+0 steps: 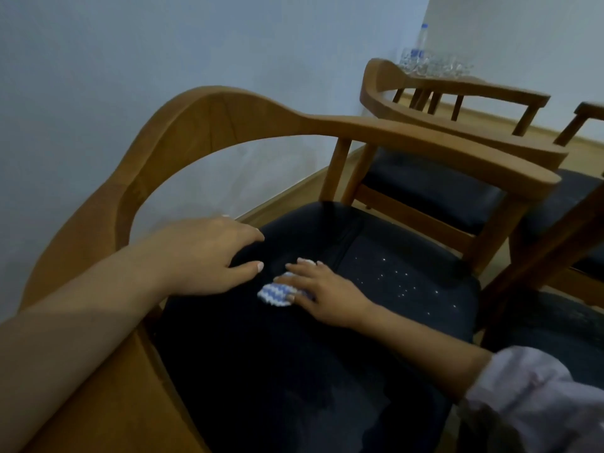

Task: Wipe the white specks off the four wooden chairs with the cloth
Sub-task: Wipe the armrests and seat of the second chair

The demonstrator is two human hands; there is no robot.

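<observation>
Dark blue upholstery fills the bottom of the view: the seat cushion (294, 387) of the nearest chair (209, 119), whose curved wooden back and arm sweep round it from left to right. A pale sleeve (529, 397) enters at the lower right, and from it the right hand (327, 291) reaches onto the middle of the cushion. Its fingers lie straight and close together, flat on a small blue-and-white cloth (273, 294), pressing it against the fabric; the cloth shows under and just left of the fingertips.

Just beside the cloth, to the left, the left hand (202, 256) rests on the cushion. Its fingers are loosely spread and bent downward, the thumb points toward the cloth, and it holds nothing.

White specks (392, 279) are scattered over the right part of the cushion, to the right of the right hand.

Beyond the nearest chair's arm stands a second chair (457, 96) of the same wood with a dark seat, close to the pale wall (163, 44). Part of a third chair (585, 116) shows at the right edge.

Farthest back, in the corner behind the second chair, stands a clear bottle (423, 37) with a blue cap, amid what look like drinking glasses (441, 65), too blurred to be sure.
</observation>
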